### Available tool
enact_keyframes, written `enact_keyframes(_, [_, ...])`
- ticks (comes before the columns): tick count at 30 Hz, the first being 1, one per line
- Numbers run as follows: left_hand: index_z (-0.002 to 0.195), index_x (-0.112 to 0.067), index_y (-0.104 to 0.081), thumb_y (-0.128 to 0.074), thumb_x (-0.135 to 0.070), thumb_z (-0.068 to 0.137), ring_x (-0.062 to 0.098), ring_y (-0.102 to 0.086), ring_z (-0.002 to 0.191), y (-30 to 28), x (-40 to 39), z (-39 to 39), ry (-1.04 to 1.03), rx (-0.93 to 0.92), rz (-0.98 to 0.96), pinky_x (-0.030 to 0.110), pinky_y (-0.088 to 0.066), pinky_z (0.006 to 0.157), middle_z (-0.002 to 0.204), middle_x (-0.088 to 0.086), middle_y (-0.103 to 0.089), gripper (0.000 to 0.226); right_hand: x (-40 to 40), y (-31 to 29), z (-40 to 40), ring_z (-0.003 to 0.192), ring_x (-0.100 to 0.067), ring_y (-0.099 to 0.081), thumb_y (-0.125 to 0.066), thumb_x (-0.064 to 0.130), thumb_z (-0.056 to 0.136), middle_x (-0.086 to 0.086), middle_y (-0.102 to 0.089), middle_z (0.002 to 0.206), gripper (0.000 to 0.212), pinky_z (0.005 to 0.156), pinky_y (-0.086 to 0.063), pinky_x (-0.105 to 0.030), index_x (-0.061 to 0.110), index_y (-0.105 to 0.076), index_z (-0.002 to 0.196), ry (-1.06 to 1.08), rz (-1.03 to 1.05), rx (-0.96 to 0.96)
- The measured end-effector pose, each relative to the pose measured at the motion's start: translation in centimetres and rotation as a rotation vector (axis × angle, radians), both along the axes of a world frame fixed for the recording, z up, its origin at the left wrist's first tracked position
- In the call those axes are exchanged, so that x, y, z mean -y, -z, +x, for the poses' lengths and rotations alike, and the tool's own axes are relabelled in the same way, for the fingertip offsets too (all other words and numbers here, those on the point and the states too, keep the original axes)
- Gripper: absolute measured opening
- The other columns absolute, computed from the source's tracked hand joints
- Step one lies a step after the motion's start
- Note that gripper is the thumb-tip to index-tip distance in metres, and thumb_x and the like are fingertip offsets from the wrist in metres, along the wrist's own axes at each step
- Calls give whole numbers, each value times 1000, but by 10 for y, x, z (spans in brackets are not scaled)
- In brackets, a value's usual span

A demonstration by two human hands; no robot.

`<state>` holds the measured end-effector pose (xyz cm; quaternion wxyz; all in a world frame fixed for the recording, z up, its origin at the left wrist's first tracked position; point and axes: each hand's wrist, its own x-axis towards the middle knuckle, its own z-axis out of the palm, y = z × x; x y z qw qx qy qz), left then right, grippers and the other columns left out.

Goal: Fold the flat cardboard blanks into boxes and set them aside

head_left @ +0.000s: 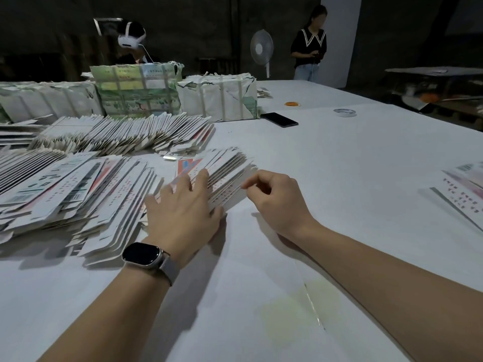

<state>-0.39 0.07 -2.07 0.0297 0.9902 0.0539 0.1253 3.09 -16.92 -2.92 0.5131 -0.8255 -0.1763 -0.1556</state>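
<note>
A fanned pile of flat printed cardboard blanks (pixel 227 176) lies on the white table (pixel 339 165) in front of me. My left hand (pixel 183 212), with a dark watch on its wrist, rests flat on the near end of that pile, fingers spread. My right hand (pixel 274 199) hovers just right of the pile with its fingers loosely curled; thumb and forefinger are close together at the blanks' edge, and whether they pinch a blank is unclear. More blanks lie in long fanned rows (pixel 78 184) to the left.
Wrapped bundles (pixel 138 90) stand at the back left, with a black phone (pixel 279 119), a tape roll (pixel 345 112) and orange rubber bands (pixel 292 104) beyond. Flat blanks (pixel 462 194) lie at the right edge. Two people and a fan (pixel 261 48) are behind the table.
</note>
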Motion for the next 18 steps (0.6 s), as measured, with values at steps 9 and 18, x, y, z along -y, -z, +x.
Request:
enact_keyframes(9, [143,-42,-37,-30,-59,102,36,-42,129,-8,-4,-1,-1,-5,6,49,-35,102,142,0,-53,45,-1,-1,-2,46,-2,-50,-59,8,87,19,-50,45,29,51,-34,-10,32,-64,71,-19,21,8])
enact_keyframes(18, [123,-37,-50,-22,-57,103,39,-54,121,-10,-1,-3,20,-55,-151,52,-43,99,137,-3,-55,39,-1,0,0,48,-3,-46,-60,7,87,18,-49,45,27,52,-33,-12,30,-66,72,-2,16,-5])
